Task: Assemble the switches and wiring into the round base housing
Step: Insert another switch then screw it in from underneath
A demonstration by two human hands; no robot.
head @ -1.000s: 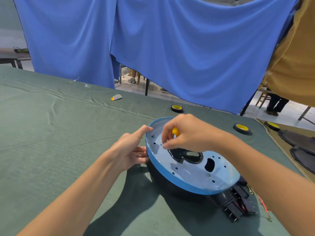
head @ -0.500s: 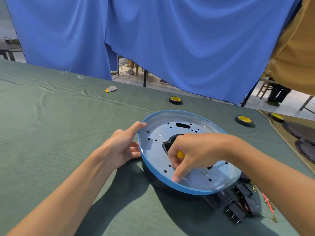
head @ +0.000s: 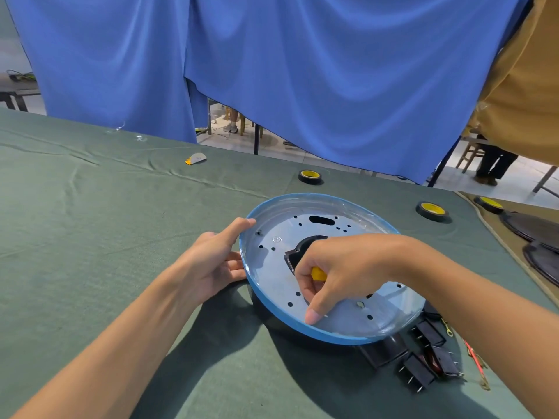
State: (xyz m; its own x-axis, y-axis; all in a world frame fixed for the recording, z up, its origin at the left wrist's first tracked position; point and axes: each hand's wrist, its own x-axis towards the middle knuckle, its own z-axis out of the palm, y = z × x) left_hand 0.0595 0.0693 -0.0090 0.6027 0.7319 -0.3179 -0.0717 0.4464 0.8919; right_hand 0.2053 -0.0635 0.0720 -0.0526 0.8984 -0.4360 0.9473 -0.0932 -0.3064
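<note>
The round base housing (head: pixel 272 309), blue-rimmed with a pale perforated plate inside, lies on the green cloth in front of me. My left hand (head: pixel 214 261) rests against its left rim, thumb on the edge and fingers straight. Over the plate's middle my right hand (head: pixel 335 267) grips a small yellow-handled tool (head: pixel 318 273), index finger stretched down toward the near rim. The tool's tip is hidden by my fingers. Several black rocker switches (head: pixel 423 358) with metal pins lie just past the housing's near right edge, beside loose wiring (head: pixel 476 364).
Two rolls of black tape with yellow cores (head: pixel 310 176) (head: pixel 432 210) sit beyond the housing, a third (head: pixel 488 204) farther right. A small grey and yellow scrap (head: pixel 196 159) lies at the back. Dark round plates (head: pixel 532 226) rest on the brown cloth at right. Blue curtains hang behind the table.
My right hand has come down from the housing's far left rim to the plate's middle with the yellow tool. The housing, tilted up a second ago, now lies flatter. My left hand has stayed on the rim.
</note>
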